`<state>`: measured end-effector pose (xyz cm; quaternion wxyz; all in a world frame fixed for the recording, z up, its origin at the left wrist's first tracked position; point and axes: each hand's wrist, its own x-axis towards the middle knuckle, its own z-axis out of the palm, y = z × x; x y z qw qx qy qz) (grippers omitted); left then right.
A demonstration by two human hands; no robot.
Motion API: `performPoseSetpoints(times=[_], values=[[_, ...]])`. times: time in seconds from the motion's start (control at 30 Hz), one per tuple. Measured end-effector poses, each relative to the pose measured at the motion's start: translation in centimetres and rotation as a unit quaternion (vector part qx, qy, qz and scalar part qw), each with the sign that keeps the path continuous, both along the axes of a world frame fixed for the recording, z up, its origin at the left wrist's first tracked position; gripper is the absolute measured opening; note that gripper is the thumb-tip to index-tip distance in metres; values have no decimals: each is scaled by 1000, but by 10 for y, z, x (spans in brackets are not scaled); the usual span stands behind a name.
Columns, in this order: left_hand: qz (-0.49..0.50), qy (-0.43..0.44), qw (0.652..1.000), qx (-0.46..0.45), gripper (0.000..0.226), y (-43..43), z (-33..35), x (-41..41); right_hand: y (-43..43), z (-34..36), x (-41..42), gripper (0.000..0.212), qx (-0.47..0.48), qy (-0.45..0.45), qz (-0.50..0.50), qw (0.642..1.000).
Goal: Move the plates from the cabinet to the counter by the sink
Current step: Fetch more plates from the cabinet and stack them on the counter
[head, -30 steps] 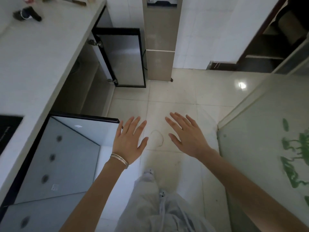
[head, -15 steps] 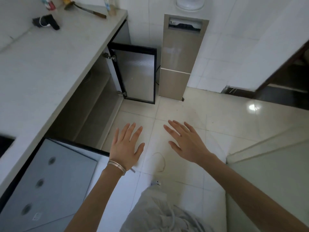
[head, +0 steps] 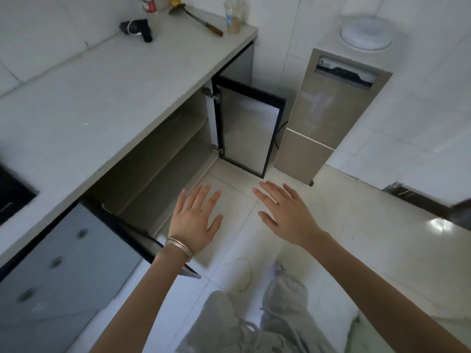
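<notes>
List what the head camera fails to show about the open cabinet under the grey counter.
- Plates: only a dim curved rim on the upper shelf, the rest hidden by the grey counter.
- Cabinet depths: in shadow.
- Sink: outside the frame.

Both arms reach forward, bare forearms coming in from the bottom edge. Left hand is flat, palm down, fingers spread and pointing ahead, thumb out to the right, holding nothing. Thin metal bangles sit on the left wrist. Right hand is also palm down, empty, fingers extended and angled up-left, thumb tucked toward the left hand. Hands are near each other, not touching. Grey trousers show below between the arms.
</notes>
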<state>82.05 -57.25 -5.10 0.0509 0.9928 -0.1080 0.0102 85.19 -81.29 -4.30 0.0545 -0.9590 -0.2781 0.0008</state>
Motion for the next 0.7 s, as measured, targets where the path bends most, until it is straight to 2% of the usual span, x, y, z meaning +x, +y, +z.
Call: performPoseSetpoints(times=[0.3,0.47,0.7], values=[[118,-15,993,-6,58,-75,11,57,-47,10,117,53,27,0,125,992],[174,-27,984,-16,56,-105,14,81,-63,12,168,54,10,-1,187,982],[219,-13,976,-15,55,-113,7,113,-60,8,214,55,15,15,218,976]])
